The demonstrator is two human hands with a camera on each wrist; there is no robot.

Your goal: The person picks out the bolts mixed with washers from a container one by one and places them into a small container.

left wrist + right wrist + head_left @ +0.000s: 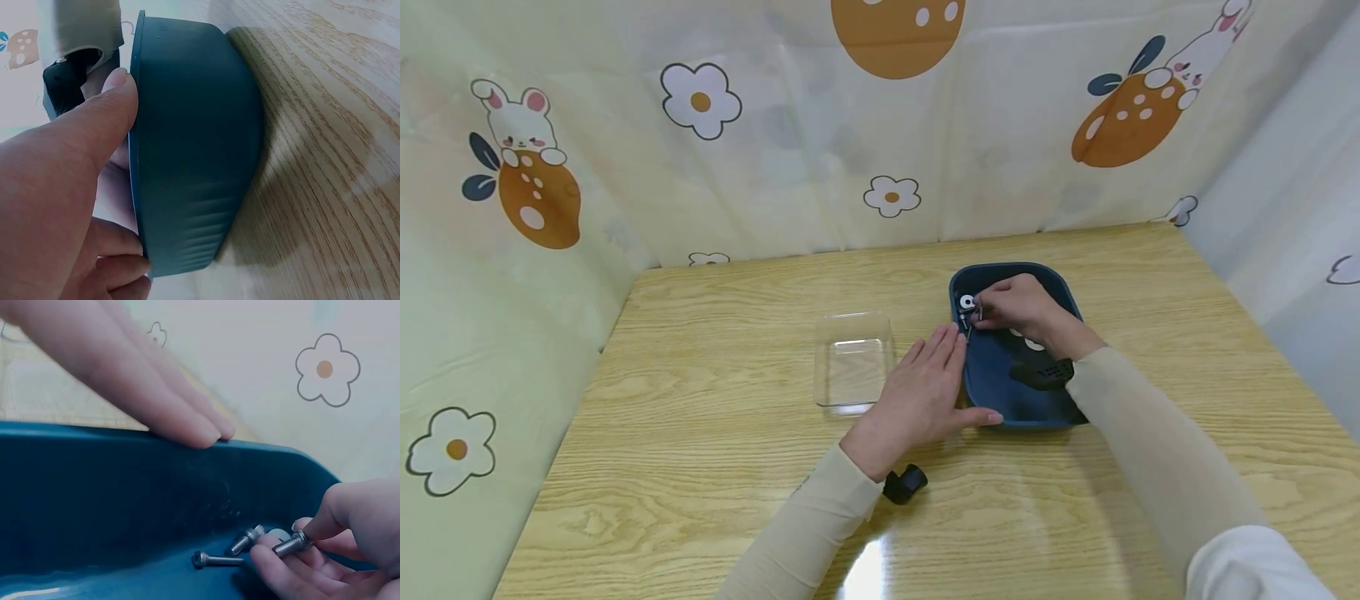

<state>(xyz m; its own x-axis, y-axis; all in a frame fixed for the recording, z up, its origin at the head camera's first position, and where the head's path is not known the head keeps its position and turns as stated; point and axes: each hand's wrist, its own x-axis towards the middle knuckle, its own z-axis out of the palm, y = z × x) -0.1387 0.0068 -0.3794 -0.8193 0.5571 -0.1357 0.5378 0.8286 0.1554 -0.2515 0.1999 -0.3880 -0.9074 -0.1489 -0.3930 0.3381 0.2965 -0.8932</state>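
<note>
So, right fingers point(333, 510): pinching metal bolt point(291, 544)
Bolt: likely light, stiff; grip head
Left fingers point(165, 412): straight, tray rim point(62, 429) beneath

Place: looks like a small screened-off corner, homely in decoration — cannot be pinned to house, office or studio.
Cloth point(790, 158): hangs creased behind the table point(700, 400) and along both sides, printed nursery-style with rabbits point(520, 125), flowers point(702, 102) and orange fruit-like shapes point(550, 204).
Table: shows pale wood grain, mirrors a bright light, meets the back cloth at its far edge.
Bolts point(219, 560): lie in a blue tub point(1000, 392), suggest small handwork at a tabletop — too little to call a workshop.
</note>
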